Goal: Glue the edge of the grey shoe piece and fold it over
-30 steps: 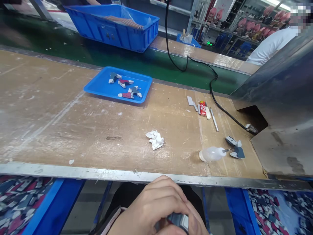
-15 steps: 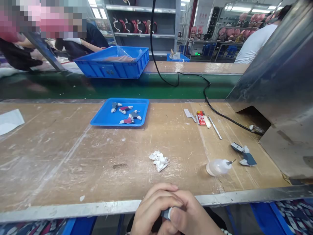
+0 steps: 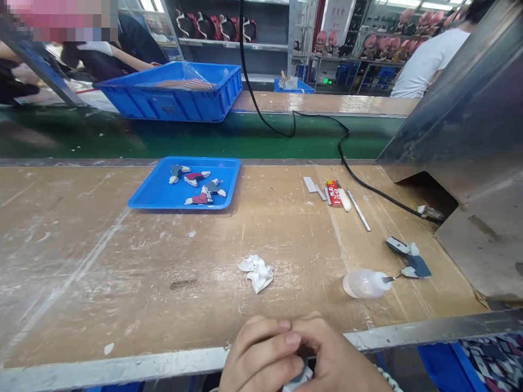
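Where the near metal edge of the tabletop (image 3: 122, 370) crosses the bottom of the view: two hands pressed together at 6 o'clock.
Left hand (image 3: 261, 356): fingers curled over from the left, knuckles up, fingertips (image 3: 292, 338) bent down onto the small part; clenched round it.
Right hand (image 3: 339, 362): back of the hand up, thumb and fingers wrapped in from the right, touching the left hand; also closed on the small part.
Small part (image 3: 300, 377): grey-white piece, mostly hidden between both hands at the lowest edge of the view, just off the near edge of the tabletop; shape not clear.
Crumpled tissue (image 3: 256, 272): at 12 o'clock from the hands, near, lying loose on the wood.
Squeeze bottle (image 3: 363, 283): at 2 o'clock from the hands, lying on its side, nozzle pointing to 3 o'clock.
Grey pieces (image 3: 411, 258): just beside the nozzle tip, at 3 o'clock of the bottle.
Blue tray (image 3: 163, 193): at 11 o'clock, well apart from the hands, holding several grey, red and white pieces.
Small tools (image 3: 337, 195): red packet, blade and thin rod side by side at 1 o'clock.
Black cable (image 3: 347, 158): running from 12 o'clock down toward the metal housing (image 3: 469, 136) at 3 o'clock.
Blue crate (image 3: 175, 92): far at 11 o'clock, beyond the green belt (image 3: 245, 136).
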### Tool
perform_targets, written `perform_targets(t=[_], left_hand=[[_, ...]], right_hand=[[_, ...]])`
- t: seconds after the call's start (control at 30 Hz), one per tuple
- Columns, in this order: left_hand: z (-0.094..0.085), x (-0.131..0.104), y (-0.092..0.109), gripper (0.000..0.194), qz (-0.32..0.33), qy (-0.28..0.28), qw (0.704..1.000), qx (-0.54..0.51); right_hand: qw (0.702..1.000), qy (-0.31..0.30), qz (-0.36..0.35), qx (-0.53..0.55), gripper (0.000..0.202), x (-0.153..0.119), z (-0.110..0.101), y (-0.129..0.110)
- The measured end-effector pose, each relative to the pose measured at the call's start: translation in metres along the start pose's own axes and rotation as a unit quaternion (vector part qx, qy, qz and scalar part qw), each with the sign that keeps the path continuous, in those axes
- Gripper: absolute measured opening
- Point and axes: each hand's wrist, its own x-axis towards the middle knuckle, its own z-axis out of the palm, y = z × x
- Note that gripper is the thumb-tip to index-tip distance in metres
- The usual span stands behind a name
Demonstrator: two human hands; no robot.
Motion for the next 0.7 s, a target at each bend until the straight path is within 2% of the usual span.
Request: perform_targets(t=[0.2,0.37,0.47,0.57,0.7], left_hand=[[0.008,0.009,-0.006,0.022,0.056,-0.014,0.998,-0.035],[0.006,0.01,-0.009,0.023,0.077,-0.041,0.996,-0.024],[0.003,0.01,-0.002,0.023,0.053,-0.042,0.998,-0.013],[0.003,0.011,0.005,0.023,0.011,-0.06,0.998,-0.021],[0.005,0.012,0.004,0.025,0.047,-0.063,0.996,-0.042]], right_hand=[[0.997,-0.008,-0.007,-0.072,0.054,-0.001,-0.006,0.008],[0.996,0.01,0.003,-0.091,0.061,-0.003,-0.006,0.023],[0.998,0.009,-0.032,-0.062,0.063,-0.002,-0.005,0.027],[0.997,0.004,-0.079,-0.006,0.056,-0.002,-0.006,0.028],[0.993,-0.009,-0.116,0.018,0.041,-0.003,-0.01,0.026]])
